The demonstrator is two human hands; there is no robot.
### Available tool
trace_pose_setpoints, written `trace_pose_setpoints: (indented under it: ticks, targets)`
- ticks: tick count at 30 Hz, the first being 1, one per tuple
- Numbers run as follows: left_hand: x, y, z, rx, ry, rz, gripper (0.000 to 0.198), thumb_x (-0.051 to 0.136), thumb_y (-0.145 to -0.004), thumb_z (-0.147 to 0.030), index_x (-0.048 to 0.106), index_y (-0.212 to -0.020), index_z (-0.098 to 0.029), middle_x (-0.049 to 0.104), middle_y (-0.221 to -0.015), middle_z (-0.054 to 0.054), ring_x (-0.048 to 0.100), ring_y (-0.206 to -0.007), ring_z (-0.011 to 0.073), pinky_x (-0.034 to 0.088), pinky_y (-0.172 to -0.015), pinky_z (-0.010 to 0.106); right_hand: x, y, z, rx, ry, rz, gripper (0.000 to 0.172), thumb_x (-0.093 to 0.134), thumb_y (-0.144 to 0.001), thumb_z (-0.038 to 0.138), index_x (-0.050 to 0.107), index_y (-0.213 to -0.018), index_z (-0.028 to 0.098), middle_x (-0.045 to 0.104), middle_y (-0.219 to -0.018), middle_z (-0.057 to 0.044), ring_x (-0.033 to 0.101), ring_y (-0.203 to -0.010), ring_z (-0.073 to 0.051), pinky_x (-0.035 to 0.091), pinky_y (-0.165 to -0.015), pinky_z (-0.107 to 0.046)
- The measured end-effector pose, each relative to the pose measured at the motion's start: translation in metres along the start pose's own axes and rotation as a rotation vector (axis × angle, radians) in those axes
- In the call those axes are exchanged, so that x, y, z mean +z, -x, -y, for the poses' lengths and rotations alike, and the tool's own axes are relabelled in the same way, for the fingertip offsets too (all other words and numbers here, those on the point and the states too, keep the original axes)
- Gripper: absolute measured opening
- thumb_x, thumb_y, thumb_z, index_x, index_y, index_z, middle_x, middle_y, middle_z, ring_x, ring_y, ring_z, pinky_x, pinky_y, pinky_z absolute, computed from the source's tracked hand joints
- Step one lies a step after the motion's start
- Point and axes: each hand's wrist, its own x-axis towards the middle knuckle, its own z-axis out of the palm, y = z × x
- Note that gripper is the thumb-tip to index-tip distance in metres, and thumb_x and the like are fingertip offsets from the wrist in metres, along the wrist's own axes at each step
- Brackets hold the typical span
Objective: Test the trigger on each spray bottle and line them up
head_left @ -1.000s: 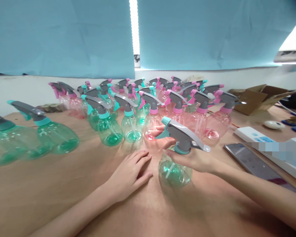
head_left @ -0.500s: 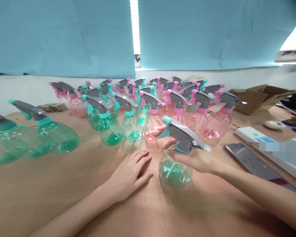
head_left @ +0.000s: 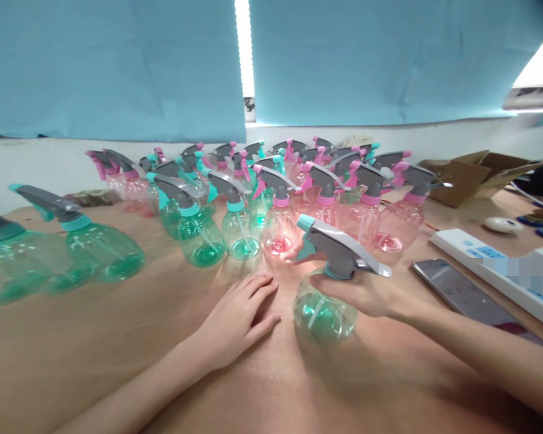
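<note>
My right hand (head_left: 359,290) is wrapped around the neck of a clear green spray bottle (head_left: 326,316) with a grey head and a turquoise nozzle. Its fingers reach behind the bottle and show near the trigger; the palm side is partly hidden. The bottle leans slightly, and I cannot tell whether its base touches the table. Flat on the wooden table (head_left: 172,374) lies my left hand (head_left: 242,319), fingers stretched out, holding nothing. Just beyond it stand a green spray bottle (head_left: 201,244) and a pink spray bottle (head_left: 279,226).
Several pink and green spray bottles crowd the back of the table, and green ones (head_left: 104,256) stand at the left. On the right are a phone (head_left: 466,295), a white power strip (head_left: 489,259), a white mouse (head_left: 502,225) and an open cardboard box (head_left: 466,178).
The held spray bottle has shifted slightly to the right, and the fingers of my right hand have moved a little near its trigger. My left hand stays still.
</note>
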Motion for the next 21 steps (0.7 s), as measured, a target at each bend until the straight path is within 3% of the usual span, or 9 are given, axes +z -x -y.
trace_pose_setpoints:
  ticks: [3,7,15,21]
  targets:
    - [-0.001,0.0,-0.001,-0.013,0.003,0.007,0.044,0.049,-0.096,-0.04,0.048,-0.135,-0.02,0.048,-0.142,0.011,0.042,-0.131,0.0289,0.036,-0.107,0.048,0.001,0.001,-0.005,0.015,-0.05,0.023,0.036,0.05,-0.068,0.005,0.063,-0.095,0.026,0.067,-0.106,-0.001,0.067,-0.097,-0.02,0.057,-0.087,-0.039]
    - [-0.003,-0.001,-0.003,-0.013,0.0,0.02,0.045,0.049,-0.096,-0.04,0.048,-0.135,-0.018,0.047,-0.142,0.012,0.041,-0.132,0.0285,0.036,-0.107,0.047,0.003,0.002,-0.012,-0.006,-0.088,0.02,0.024,0.052,-0.073,0.007,0.063,-0.087,0.023,0.064,-0.12,-0.005,0.061,-0.115,-0.021,0.057,-0.088,-0.037]
    - [-0.001,-0.001,-0.002,-0.003,0.003,-0.002,0.046,0.048,-0.096,-0.042,0.047,-0.136,-0.021,0.048,-0.142,0.011,0.042,-0.131,0.0287,0.036,-0.107,0.047,0.004,0.003,-0.018,-0.098,0.025,-0.009,0.018,0.054,-0.075,0.007,0.056,-0.071,0.024,0.066,-0.12,-0.002,0.059,-0.118,-0.025,0.047,-0.103,-0.046]
    - [-0.002,-0.001,-0.002,-0.005,-0.016,0.011,0.047,0.048,-0.096,-0.042,0.047,-0.136,-0.018,0.047,-0.143,0.012,0.041,-0.132,0.0288,0.036,-0.107,0.048,0.005,0.002,-0.016,-0.076,0.054,-0.015,0.016,0.052,-0.076,0.01,0.056,-0.072,0.025,0.066,-0.12,0.001,0.056,-0.122,-0.026,0.048,-0.102,-0.047]
